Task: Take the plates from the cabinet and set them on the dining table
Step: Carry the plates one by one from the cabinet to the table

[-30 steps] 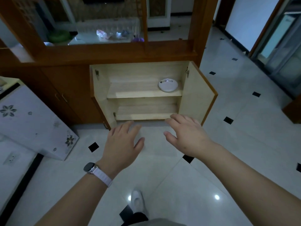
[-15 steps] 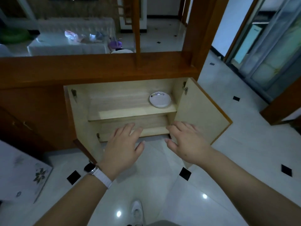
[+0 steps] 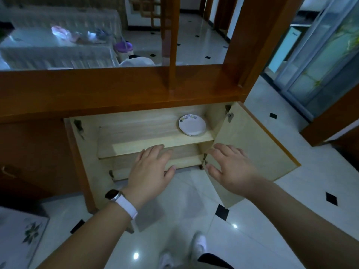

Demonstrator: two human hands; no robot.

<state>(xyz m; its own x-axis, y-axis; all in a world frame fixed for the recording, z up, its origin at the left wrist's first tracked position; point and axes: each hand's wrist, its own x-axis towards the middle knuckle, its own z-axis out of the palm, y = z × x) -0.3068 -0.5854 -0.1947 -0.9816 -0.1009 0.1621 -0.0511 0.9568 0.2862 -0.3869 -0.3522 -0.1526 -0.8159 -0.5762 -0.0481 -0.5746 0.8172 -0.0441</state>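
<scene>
A white plate (image 3: 192, 125) with a patterned rim lies at the right end of the upper shelf in the low wooden cabinet (image 3: 147, 121), whose two doors stand open. My left hand (image 3: 150, 169) hovers in front of the shelves, fingers spread, holding nothing. My right hand (image 3: 230, 166) is beside it, in front of the right door (image 3: 250, 148), also spread and empty. Both hands are below and in front of the plate, not touching it. A watch with a white strap is on my left wrist.
The cabinet sits under a brown wooden divider (image 3: 116, 88) with upright posts. A table with a floral cloth (image 3: 21, 235) shows at the lower left. Glossy white floor tiles (image 3: 291, 220) spread to the right. My white shoes (image 3: 198, 247) are at the bottom.
I have walked closer to the cabinet, so it and the plate look larger and lower in view. Both hands have reached forward toward the shelves, still empty.
</scene>
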